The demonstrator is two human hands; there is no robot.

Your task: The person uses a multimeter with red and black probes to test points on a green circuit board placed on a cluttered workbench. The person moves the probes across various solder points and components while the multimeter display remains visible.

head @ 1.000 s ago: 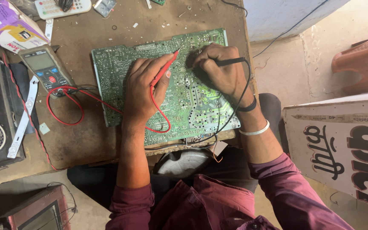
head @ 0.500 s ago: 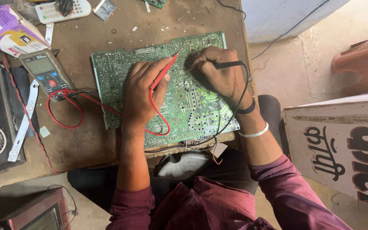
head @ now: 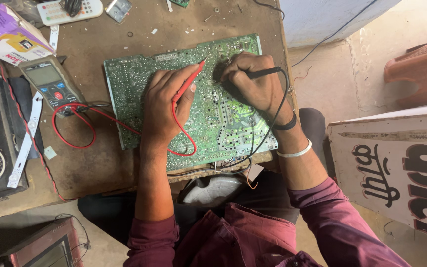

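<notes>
Probing green circuit board (head: 233, 123) lying solder-side up on brown workbench (head: 100, 163). Left hand (head: 166, 106) rests on board, fingers pinching red probe (head: 190, 85), tip touching board near top centre. Right hand (head: 255, 86) curled tight around black probe (head: 263, 73), tip pressed to board just beside red one. Red and black leads run to multimeter (head: 50, 84) left of board.
</notes>
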